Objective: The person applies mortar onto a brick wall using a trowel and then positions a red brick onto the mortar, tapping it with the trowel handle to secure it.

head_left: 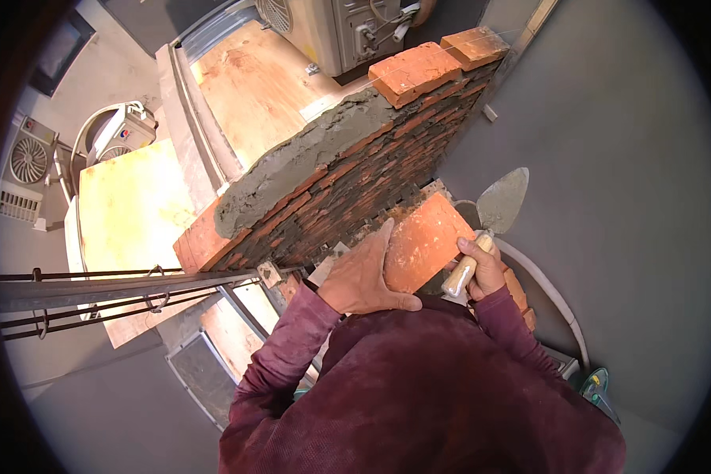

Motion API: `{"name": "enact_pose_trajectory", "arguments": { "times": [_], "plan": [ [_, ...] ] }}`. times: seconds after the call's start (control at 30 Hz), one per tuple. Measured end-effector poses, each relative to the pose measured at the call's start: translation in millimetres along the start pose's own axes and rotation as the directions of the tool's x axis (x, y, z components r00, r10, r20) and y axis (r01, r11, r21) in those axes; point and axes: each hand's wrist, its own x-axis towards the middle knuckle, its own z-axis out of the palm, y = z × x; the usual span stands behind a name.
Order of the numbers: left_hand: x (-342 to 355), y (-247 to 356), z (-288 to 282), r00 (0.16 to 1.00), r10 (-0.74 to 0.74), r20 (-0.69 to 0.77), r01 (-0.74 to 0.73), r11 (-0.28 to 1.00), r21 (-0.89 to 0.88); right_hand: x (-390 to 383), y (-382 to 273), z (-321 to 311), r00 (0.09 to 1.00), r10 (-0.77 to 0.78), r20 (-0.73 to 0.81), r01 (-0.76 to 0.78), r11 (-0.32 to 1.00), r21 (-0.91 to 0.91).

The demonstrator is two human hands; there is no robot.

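Note:
An orange-red brick (425,243) is in front of my body, beside the wall. My left hand (363,272) grips it along its left side, thumb across the near end. Wrapped round the pale wooden handle of a trowel (504,201), my right hand (486,268) also has its thumb near the brick's right edge. The trowel's pointed blade tilts up and away, smeared with grey. Beyond the hands runs a brick wall (387,170), its top course partly covered by a thick bed of wet grey mortar (292,170).
Two bricks (415,73) lie on the far end of the wall top, with a thin string line above them. Plywood boards (253,87) and an air-conditioner unit (332,35) are behind the wall. Reinforcing bars (95,304) stick out at left. A pale hose (545,288) curves at right.

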Motion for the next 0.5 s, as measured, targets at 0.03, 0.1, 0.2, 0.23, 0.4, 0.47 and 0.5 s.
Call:
{"name": "enact_pose_trajectory", "arguments": {
  "times": [0.03,0.1,0.2,0.23,0.4,0.47,0.5],
  "plan": [
    [3,7,8,0.991,0.010,-0.137,0.003,0.995,0.097,5,-4,9,1.000,0.005,0.007,-0.005,1.000,0.010],
    [4,20,16,0.919,0.057,-0.390,0.071,0.949,0.307,17,-3,18,0.998,-0.022,0.050,0.022,1.000,0.006],
    [13,15,13,0.841,0.104,-0.531,0.060,0.958,0.282,29,-8,35,0.982,-0.068,0.174,0.074,0.997,-0.025],
    [17,13,3,0.831,0.127,-0.541,0.031,0.961,0.274,36,-13,39,0.966,-0.094,0.239,0.107,0.993,-0.045],
    [31,-9,-63,0.846,0.155,-0.510,0.082,0.908,0.411,37,-27,28,0.952,-0.071,0.298,0.119,0.982,-0.147],
    [42,-30,-84,0.821,0.185,-0.540,0.124,0.865,0.486,34,-29,-6,0.939,-0.041,0.342,0.113,0.974,-0.194],
    [49,-39,-95,0.808,0.200,-0.554,0.147,0.843,0.518,31,-25,-21,0.956,-0.077,0.283,0.140,0.968,-0.209]
  ]
}}
